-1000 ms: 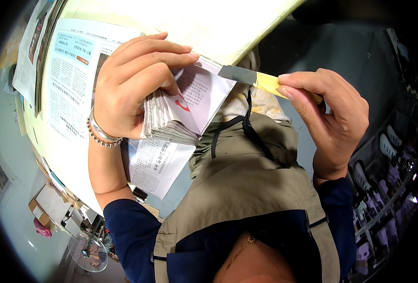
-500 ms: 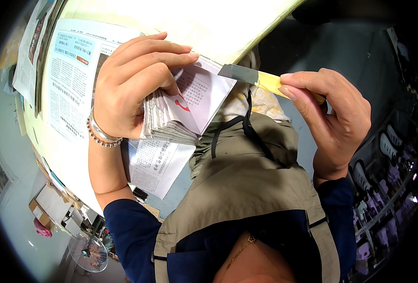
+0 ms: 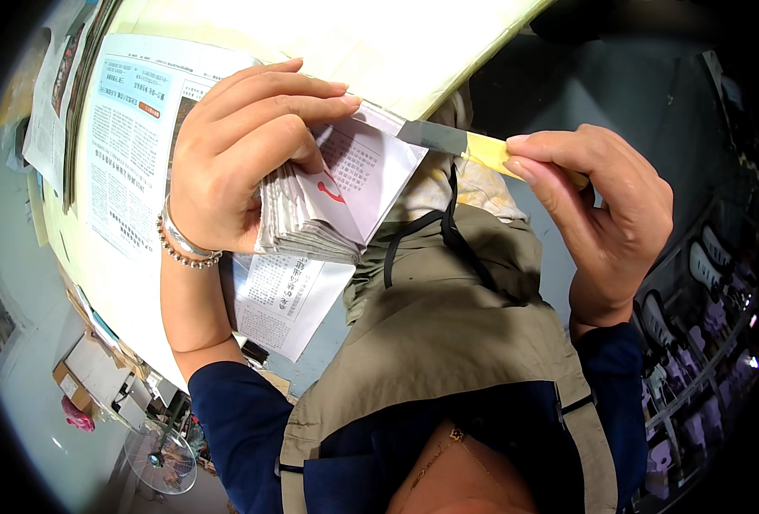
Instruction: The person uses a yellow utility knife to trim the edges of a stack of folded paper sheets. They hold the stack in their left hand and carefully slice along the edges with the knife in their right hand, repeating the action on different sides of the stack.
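Observation:
My left hand (image 3: 255,141) is closed around a thick folded stack of newspaper (image 3: 311,224), its fingers over the top and the many layered edges fanned below. The stack's upper sheet (image 3: 367,167) carries print and a red curved mark. In my right hand (image 3: 615,193), thumb and fingers pinch the yellow handle of a flat-bladed knife (image 3: 439,137). Its grey blade points left and its tip lies at the upper right edge of the top sheet; whether it is between layers I cannot tell.
A pale yellow table (image 3: 379,43) reaches across the top left. An opened newspaper (image 3: 131,128) lies on it, and another printed sheet (image 3: 289,300) hangs beneath the stack. At lower left stands a fan (image 3: 161,458); a rack with purple items (image 3: 696,368) is at right.
The knife blade has shifted and tilted slightly at the sheet's edge, and the sheet's corner has moved a little left. My left hand has stayed in place.

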A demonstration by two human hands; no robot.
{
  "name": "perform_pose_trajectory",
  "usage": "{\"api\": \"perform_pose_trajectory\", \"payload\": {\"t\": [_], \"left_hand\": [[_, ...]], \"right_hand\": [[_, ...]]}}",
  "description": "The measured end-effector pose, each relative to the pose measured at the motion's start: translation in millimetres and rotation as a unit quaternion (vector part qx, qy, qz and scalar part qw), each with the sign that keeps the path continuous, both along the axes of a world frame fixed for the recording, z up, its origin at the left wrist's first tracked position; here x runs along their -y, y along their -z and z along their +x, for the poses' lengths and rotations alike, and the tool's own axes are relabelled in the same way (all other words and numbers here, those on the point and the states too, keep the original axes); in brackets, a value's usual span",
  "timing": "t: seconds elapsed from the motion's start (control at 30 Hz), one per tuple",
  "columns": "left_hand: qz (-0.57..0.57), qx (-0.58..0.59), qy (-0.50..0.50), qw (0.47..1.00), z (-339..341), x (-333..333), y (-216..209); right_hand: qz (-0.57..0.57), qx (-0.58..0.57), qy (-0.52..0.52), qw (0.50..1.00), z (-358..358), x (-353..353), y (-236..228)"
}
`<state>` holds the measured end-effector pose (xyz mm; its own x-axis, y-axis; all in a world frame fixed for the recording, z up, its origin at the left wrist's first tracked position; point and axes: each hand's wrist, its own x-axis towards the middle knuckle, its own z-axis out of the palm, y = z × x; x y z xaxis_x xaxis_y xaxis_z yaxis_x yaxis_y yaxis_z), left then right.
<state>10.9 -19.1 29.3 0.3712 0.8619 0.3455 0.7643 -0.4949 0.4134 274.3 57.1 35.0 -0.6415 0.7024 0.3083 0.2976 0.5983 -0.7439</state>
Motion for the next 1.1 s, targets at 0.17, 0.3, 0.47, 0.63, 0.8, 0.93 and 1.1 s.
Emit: {"api": "perform_pose_trajectory", "payload": {"t": [0.17,0.3,0.47,0.63,0.8,0.93,1.1], "left_hand": [[-0.001,-0.002,0.007,1.0,-2,0,1],[-0.009,-0.003,0.045,0.999,-11,-1,3],[-0.011,0.001,0.08,0.997,-16,-2,3],[-0.021,0.005,0.084,0.996,-17,-2,2],[-0.018,0.017,0.089,0.996,-17,-2,2],[-0.021,0.019,0.093,0.995,-18,-3,2],[-0.021,0.024,0.1,0.995,-19,-3,3]], "right_hand": [[0.022,0.004,-0.018,1.0,-1,-2,1],[0.064,-0.001,-0.038,0.997,-2,-4,0],[0.085,-0.019,-0.041,0.995,-4,-3,1],[0.095,-0.022,-0.044,0.994,-4,-4,4],[0.085,0.0,-0.038,0.996,-5,-4,1],[0.08,0.011,-0.039,0.996,-6,-6,-3],[0.086,0.012,-0.038,0.996,-7,-8,-5]]}}
